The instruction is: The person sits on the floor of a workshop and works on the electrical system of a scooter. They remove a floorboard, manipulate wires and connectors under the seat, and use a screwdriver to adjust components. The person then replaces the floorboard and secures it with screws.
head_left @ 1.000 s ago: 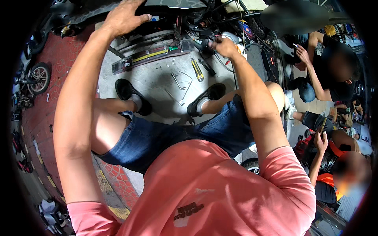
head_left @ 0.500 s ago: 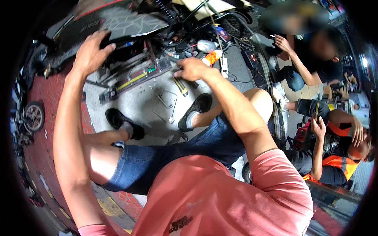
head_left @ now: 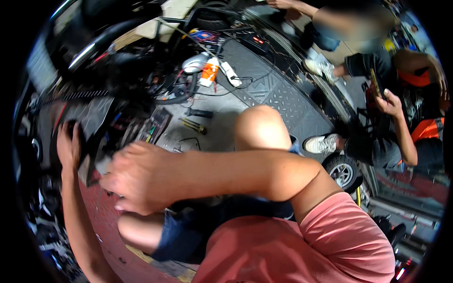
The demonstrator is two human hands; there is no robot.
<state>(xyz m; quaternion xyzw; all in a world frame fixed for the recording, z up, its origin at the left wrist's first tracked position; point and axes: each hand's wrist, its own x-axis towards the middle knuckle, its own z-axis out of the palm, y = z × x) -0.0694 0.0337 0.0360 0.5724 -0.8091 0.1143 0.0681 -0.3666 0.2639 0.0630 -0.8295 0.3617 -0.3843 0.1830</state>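
At the far left, my left hand [head_left: 69, 144] is closed over the edge of a dark panel [head_left: 92, 115] with a pale web-like pattern. My right hand [head_left: 139, 177] hangs in front of me, its forearm reaching across to the left. Motion smears its bent fingers, and whatever they might hold is hidden. Just beyond the right wrist, a long dark tool tray [head_left: 160, 120] lies on the ground. Yellow-and-black handled tools [head_left: 194, 126] and a black handle-shaped piece [head_left: 199, 113] lie to its right.
Farther out are an orange-and-white bottle [head_left: 210, 71], a white power strip [head_left: 231, 74] with cables, and a dark vehicle frame [head_left: 184, 26]. On the right, one person's hand [head_left: 391, 104] holds a phone [head_left: 375, 84], near a small wheel [head_left: 340, 170]. Another person sits beyond.
My view has turned left. My right hand has swung from above the tools to the left, across my body. My left hand stays at the panel's edge.
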